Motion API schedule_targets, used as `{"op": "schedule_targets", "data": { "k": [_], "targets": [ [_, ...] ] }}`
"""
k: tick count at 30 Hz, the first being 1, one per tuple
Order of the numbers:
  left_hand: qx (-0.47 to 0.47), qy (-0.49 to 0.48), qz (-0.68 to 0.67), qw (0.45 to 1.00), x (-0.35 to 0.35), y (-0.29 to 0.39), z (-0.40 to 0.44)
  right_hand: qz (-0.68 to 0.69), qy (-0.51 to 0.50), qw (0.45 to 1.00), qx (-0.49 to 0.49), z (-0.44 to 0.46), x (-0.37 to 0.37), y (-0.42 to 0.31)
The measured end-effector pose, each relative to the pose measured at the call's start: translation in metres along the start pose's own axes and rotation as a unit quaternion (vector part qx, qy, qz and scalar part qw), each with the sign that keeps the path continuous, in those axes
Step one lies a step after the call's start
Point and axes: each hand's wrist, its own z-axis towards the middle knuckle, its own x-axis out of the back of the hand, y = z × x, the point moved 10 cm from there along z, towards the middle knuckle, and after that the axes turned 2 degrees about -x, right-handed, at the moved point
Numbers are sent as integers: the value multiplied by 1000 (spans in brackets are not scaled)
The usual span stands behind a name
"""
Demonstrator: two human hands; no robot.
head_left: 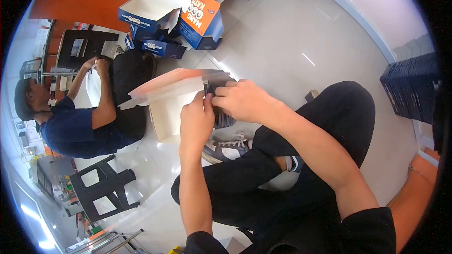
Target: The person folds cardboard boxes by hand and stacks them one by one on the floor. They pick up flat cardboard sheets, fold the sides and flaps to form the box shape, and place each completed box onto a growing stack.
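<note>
A partly folded cardboard box [162,118] with a cream inside and an orange-and-white lid is in front of me, its lid raised. My left hand [197,117] pinches the box's right side near a corner. Close against it, my right hand [242,99] has its fingers closed on a dark flap at the same corner. The fingertips of both hands nearly meet, and they partly hide the fold. Below my right hand, a small stack of dark flat pieces [224,119] shows on the floor beside my shoe [226,149].
Several folded blue-and-orange boxes [200,19] lie piled at the top. A stack of dark flat cardboard [408,87] stands by the right wall. At left sits another person [80,127] holding something white. A black stool [103,188] is lower left; another person's arm [416,197] shows lower right.
</note>
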Motion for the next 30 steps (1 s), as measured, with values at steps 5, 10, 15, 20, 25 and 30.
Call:
{"op": "schedule_targets", "data": {
  "k": [5,10,15,20,25,30],
  "targets": [
    [23,286,84,954,75,-42,-38,12,-48,999,5,0,0,9],
    [66,226,-96,967,56,-105,-32,40,-107,992,-47,-1,17,21],
    [140,147,-201,958,45,-123,-27,69,-126,986,-88,-6,28,36],
    [151,73,-300,939,10,-87,-39,35,-140,970,-198,-22,65,68],
    [58,179,-312,931,-14,-6,-70,34,-54,946,-319,-34,111,100],
    [70,211,-365,904,-27,20,-81,-92,-120,917,-370,-30,113,97]
  ]
}}
